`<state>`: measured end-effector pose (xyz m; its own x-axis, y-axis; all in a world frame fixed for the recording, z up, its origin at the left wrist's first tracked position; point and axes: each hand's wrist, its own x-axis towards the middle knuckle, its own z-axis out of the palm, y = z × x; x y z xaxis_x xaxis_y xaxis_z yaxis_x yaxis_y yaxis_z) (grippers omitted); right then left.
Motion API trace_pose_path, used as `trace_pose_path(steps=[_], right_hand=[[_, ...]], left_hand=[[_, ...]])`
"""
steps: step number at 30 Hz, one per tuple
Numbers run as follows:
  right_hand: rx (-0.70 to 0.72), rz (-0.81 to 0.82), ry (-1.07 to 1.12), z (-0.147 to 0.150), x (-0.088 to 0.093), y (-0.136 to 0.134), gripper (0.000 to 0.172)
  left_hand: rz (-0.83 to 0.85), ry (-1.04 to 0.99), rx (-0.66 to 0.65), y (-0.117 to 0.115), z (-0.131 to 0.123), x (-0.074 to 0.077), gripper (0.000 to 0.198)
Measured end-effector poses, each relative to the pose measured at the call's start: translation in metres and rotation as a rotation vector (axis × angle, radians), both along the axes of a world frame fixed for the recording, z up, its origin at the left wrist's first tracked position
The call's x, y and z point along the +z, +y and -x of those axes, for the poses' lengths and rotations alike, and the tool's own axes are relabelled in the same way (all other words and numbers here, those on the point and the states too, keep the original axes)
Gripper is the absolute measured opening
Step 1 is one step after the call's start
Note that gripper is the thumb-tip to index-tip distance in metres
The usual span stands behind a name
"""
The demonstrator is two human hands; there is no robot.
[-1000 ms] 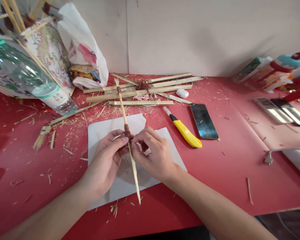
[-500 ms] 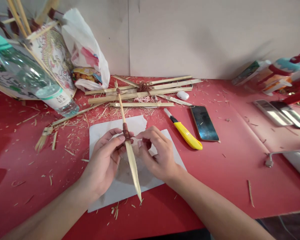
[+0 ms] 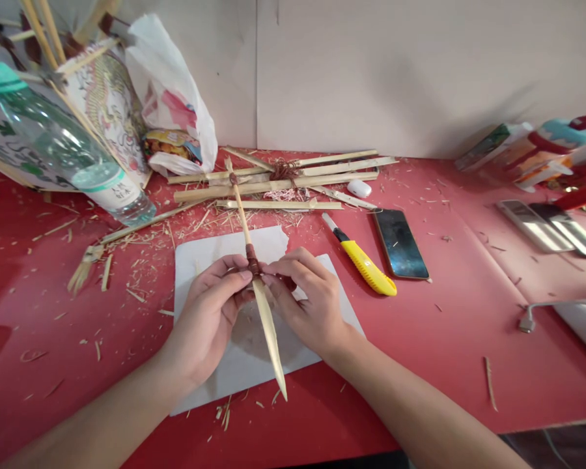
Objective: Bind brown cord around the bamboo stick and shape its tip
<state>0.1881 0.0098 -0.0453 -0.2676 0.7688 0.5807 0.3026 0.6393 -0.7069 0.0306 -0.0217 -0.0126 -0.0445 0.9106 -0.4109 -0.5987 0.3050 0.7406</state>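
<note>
stick [image 3: 269, 335], pale wood, is held in mid-air above the white paper [image 3: 212, 244], pointed end toward the person. left hand [image 3: 209, 316] grips it around the middle, thumb on top, fingers beneath. right hand [image 3: 308, 303] is narrowed to a pinch beside it, apparently on the brown cord [image 3: 252, 258]; the exact contact is too small to confirm.

work judged done: the near half is shaped to a flat, tapering blade form, and several turns of cord sit around the middle. a smaller dark wrap [image 3: 233, 179] shows near the far end.

work judged outstanding: the middle wrapping does not appear secured, as a brown portion shows under the right fingers, seemingly loose cord. no knot is visible; whether one lies hidden cannot be told.

surroundings: yellow cutter [image 3: 368, 266] lies to the right of the paper, unhandled, near the phone [image 3: 401, 244]. bundled strips [image 3: 273, 187] lie beyond; shavings litter the red table [image 3: 444, 365].
</note>
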Motion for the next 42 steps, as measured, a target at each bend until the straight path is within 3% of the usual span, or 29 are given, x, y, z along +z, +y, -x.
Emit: trace_pose_path(steps=[14, 26, 42], right_hand=[[0.053, -0.028, -0.015, -0.002, 0.004, -0.002, 0.023], [0.063, -0.015, 0.001, 0.0, 0.006, -0.002, 0.016], [0.094, -0.066, -0.007, -0.003, 0.009, -0.002, 0.033]], left_hand=[[-0.016, -0.001, -0.025, -0.003, 0.0, 0.003, 0.016], [-0.023, 0.012, -0.055, -0.003, 0.0, 0.004, 0.016], [-0.029, -0.014, -0.046, -0.004, 0.001, 0.004, 0.017]])
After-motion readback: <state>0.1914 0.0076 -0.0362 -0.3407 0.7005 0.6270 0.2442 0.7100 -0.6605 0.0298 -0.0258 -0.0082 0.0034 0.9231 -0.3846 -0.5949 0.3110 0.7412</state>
